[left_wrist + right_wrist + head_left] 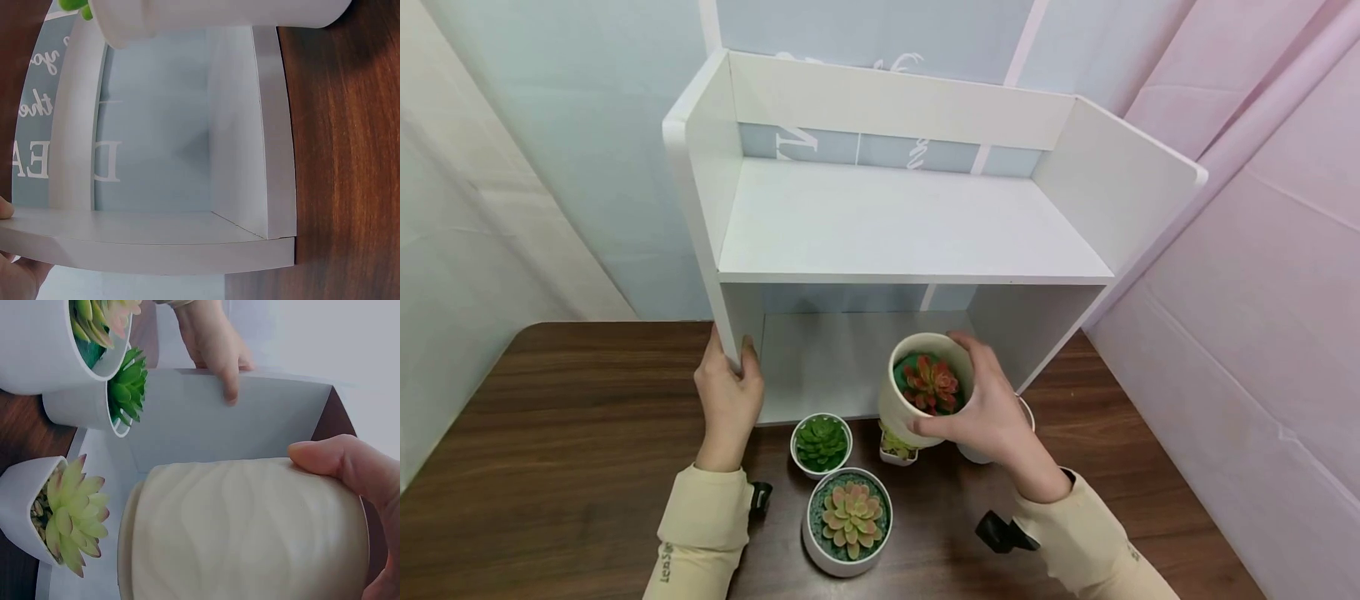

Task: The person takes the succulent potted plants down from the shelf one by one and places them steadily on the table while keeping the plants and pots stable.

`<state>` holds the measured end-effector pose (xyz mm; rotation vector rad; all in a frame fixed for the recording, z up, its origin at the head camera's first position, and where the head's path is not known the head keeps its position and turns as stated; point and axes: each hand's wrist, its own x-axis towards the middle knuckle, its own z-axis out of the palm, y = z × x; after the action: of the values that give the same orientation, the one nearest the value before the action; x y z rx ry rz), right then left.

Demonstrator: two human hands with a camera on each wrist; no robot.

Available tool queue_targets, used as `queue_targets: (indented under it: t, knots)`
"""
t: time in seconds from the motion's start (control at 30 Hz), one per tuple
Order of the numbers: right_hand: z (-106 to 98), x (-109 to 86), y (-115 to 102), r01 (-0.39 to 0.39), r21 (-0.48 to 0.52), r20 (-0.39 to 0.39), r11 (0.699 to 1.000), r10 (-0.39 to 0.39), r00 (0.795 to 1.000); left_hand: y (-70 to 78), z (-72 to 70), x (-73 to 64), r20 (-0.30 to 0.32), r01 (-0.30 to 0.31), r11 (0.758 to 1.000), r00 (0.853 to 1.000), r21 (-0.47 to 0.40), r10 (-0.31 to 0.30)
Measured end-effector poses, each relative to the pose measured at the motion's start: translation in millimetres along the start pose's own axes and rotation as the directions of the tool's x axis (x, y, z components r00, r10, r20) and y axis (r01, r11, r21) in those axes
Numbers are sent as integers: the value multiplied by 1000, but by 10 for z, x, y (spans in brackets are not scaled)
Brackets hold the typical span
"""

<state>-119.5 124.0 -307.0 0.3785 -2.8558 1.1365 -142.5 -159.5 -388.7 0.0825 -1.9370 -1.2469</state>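
My right hand (988,417) grips a cream pot (898,408) by its rim and side, held up in front of the lower shelf. A red succulent (931,383) fills the pot, and wavy ridges run along its wall in the right wrist view. With thumb and fingers, my left hand (728,400) holds the left side panel of the white two-tier shelf (887,221). A small pale-green succulent (895,446) in a white pot stands just below the cream pot, partly covered by it. Another white pot (1026,412) is mostly hidden behind my right hand.
In front of the shelf stand a dark-green succulent (821,442) in a small white pot and a larger pale-pink and green succulent (852,518) in a white pot. They rest on a dark wooden table (572,450). Curtain-like cloth (1255,292) hangs at the right.
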Motion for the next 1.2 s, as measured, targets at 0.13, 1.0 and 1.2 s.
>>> queue_targets:
  t: [0.13,1.0,1.2]
  knots:
    - [-8,-80,10,20,-20,-12,1000,-20,1000,3,1,3,4,5,1000,1000,-2,-5]
    - [-51,-639,102,174,-66,-31,983,-176,984,20,-14,2,1,29,1000,1000,13,-29]
    - [-62,-735,110,169,-91,-36,981,-173,984,28,-13,5,2,28,1000,1000,9,-28]
